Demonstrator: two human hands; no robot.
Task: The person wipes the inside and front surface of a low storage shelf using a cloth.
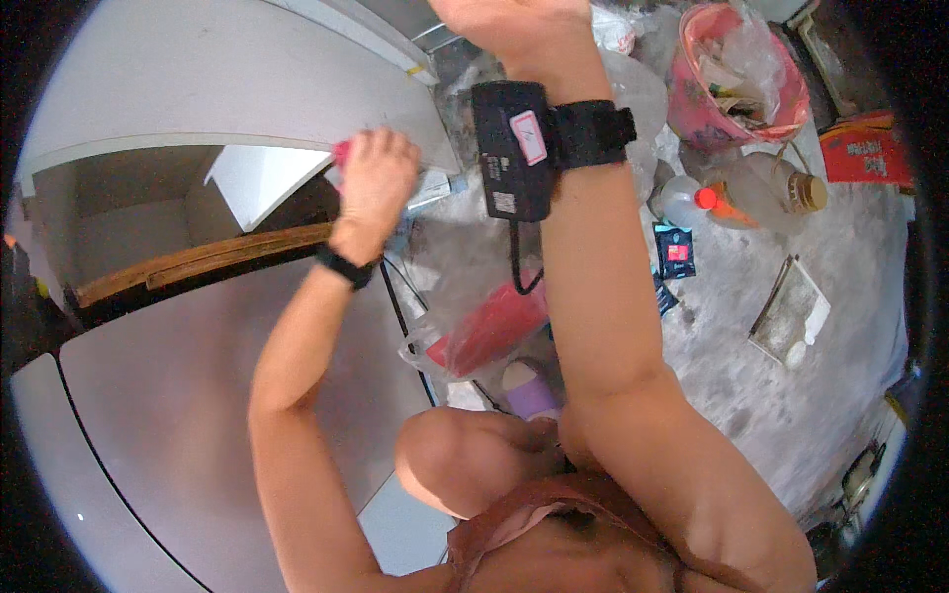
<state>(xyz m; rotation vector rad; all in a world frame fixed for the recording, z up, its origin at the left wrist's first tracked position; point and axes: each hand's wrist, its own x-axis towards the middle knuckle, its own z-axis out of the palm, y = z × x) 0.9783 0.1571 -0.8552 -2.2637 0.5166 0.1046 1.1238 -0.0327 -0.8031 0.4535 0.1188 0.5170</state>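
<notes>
My left hand [380,169] lies over the front edge of a white panel [222,81], fingers curled over a small pink item [342,153] that mostly hides beneath them. It may be a cloth or a sponge. Left of the hand, an open compartment [141,215] shows under the panel, with a wooden strip [230,256] along its lower edge. My right hand [519,26] reaches up to the top rim of the picture, where its fingers are cut off. A black device [511,189] is strapped to the right forearm by its wrist.
A large glossy panel [185,385] fills the lower left. On the floor [719,356] are a pink bin [689,111] with rubbish, a plastic bottle [771,189], dark sachets [675,256], a dustpan-like tray [782,319] and a red item in clear plastic [489,326]. A purple slipper [530,393] shows below.
</notes>
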